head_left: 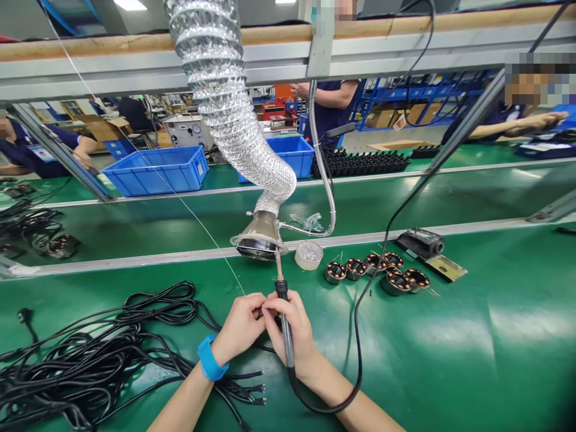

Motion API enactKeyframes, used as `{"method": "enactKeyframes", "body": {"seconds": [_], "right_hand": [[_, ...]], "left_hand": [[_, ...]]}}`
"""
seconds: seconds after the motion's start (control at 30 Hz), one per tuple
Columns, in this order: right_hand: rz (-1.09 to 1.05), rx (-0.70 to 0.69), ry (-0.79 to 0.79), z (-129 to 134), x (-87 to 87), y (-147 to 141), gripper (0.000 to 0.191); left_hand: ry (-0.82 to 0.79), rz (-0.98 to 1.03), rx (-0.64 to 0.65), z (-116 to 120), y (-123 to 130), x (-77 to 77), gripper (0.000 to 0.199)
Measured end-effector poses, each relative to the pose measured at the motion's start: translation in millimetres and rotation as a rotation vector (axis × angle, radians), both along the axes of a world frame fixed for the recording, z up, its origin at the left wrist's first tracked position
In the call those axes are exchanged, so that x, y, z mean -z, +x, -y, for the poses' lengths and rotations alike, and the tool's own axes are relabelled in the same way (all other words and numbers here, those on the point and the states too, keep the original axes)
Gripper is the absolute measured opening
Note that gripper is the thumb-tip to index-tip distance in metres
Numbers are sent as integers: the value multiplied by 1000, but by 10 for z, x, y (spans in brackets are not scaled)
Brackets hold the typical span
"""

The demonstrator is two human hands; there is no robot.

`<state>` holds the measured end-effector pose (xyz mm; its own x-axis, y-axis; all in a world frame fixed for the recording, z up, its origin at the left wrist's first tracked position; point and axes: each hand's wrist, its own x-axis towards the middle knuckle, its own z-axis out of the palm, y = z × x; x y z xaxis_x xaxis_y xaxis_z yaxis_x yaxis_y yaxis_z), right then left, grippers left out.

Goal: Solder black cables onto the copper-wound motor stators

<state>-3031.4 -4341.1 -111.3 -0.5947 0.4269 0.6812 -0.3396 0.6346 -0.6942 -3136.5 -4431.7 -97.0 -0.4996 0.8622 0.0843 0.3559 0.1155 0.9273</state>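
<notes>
My right hand [292, 327] has a soldering iron [286, 330] lying across its fingers, tip pointing up toward the fume hood [260, 236]. Its thumb and fingers also meet my left hand [240, 324] at a small dark part, mostly hidden between the fingertips. My left hand is closed in a pinch, with a blue band [211, 359] on the wrist. A black cable passes beneath both hands. Right of the hood sits a round tub [309, 255] with shiny contents. Several copper-wound stators [396, 281] stand farther right.
A heap of black cables [103, 360] covers the left of the green bench [495, 324]. A metal stand [420, 243] lies at the back right. The silver duct [225, 102] hangs overhead. Blue bins [157, 174] and people stand beyond the rail. The iron's cord loops at right.
</notes>
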Motion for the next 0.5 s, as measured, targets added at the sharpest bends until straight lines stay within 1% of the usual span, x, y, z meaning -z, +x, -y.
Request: {"method": "enactKeyframes", "body": {"seconds": [0.13,0.27,0.33,0.4,0.47,0.5], "right_hand": [[52,15,-129,-98,42,6,28],[95,34,-263,-172,105,1,28],[112,42,-313,-181,134,-3,26],[126,52,-343,-175,156,-4,24],[139,58,-353,-160,167,-2,24],[143,57,-353,-152,170,-1,24]], "left_hand": [[-58,46,38,49,-92,-59,22],[-87,54,84,80,-179,-119,22],[-77,125,108,75,-184,-111,22],[-91,248,113,59,-166,-77,23],[-107,333,82,39,-137,-32,23],[-101,342,58,28,-123,-11,21]]}}
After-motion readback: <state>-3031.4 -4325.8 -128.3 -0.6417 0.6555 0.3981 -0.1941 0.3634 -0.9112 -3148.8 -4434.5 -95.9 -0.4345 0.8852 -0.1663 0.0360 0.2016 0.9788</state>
